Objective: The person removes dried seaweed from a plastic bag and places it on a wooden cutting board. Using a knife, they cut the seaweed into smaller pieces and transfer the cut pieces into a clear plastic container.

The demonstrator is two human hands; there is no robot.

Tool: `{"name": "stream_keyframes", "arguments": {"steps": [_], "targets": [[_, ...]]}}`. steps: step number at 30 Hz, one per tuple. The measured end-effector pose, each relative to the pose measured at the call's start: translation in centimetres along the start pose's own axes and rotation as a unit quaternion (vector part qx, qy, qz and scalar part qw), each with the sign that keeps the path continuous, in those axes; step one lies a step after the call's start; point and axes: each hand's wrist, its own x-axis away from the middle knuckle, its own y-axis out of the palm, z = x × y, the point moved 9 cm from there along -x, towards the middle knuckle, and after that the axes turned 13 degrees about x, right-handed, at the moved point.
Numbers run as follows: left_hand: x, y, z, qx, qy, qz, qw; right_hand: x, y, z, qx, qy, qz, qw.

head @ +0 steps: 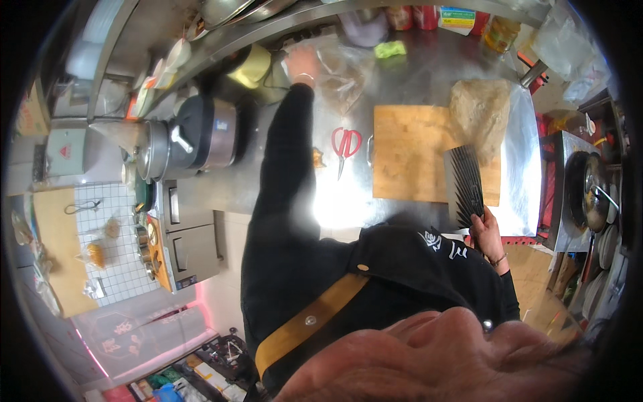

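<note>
My right hand (486,232) grips the handle of a cleaver (464,183) with a dark-streaked blade. The blade lies over the right part of a wooden cutting board (412,156). Beside it, a crumpled brownish plastic bag (479,113) rests on the board's back right corner. Far out at the back of the steel counter, my left hand (303,61) is blurred beside a clear plastic bag (346,75); whether its fingers hold anything cannot be made out. Red-handled scissors (345,143) lie left of the board, points towards me. A small brownish scrap (318,158) is near my left sleeve.
A dark rice cooker (211,130) stands on the left, with a yellow container (251,65) behind it. A green sponge (390,49) and several jars, one amber (501,34), line the back. At far right, a wok (595,191) sits on a stove.
</note>
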Motion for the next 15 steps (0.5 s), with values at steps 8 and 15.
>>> {"name": "stream_keyframes", "arguments": {"steps": [8,15], "targets": [[5.1,-3.3,-0.9,0.123,0.014,-0.158,0.98,0.6,-0.6,0.6,0.028,-0.019,0.016,0.999],[20.0,-4.6,9.0,0.423,0.139,-0.16,0.881,3.1,-0.5,1.8,-0.039,0.012,0.034,0.999]]}}
